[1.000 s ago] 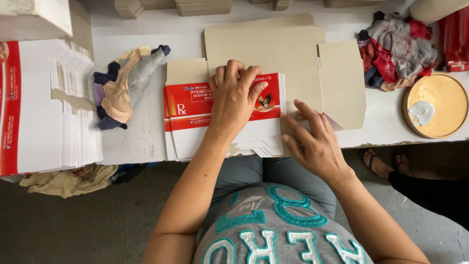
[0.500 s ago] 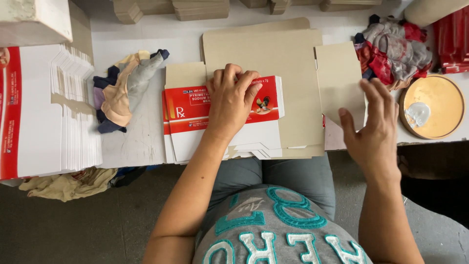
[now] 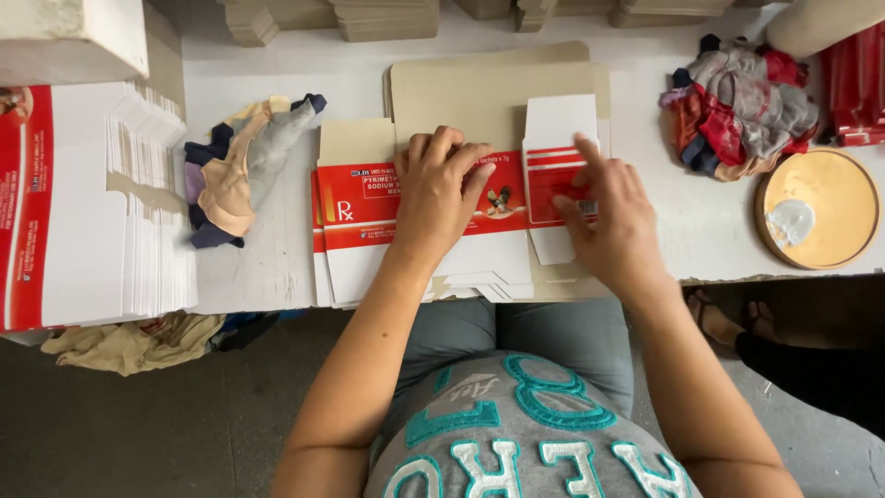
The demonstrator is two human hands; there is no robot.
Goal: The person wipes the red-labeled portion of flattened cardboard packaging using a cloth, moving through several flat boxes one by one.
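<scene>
While a tall stack of flat red-and-white carton blanks [image 3: 88, 203] sits at the white table's [image 3: 682, 231] left edge, a bundle of rags [image 3: 241, 166] lies just right of it. Near the table's front edge, at its middle, the person's left hand [image 3: 441, 195] presses flat, fingers together and extended, on a red-and-white carton blank [image 3: 364, 217] that tops a small pile. Beside it, the right hand [image 3: 613, 217] rests on the blank's folded-over side flap [image 3: 557, 152], index finger stretched out, the other fingers loosely curled. Brown cardboard sheets [image 3: 489, 97] lie beneath. Toward the right edge sit a second heap of rags [image 3: 742, 106] and a round yellow dish [image 3: 825, 207].
</scene>
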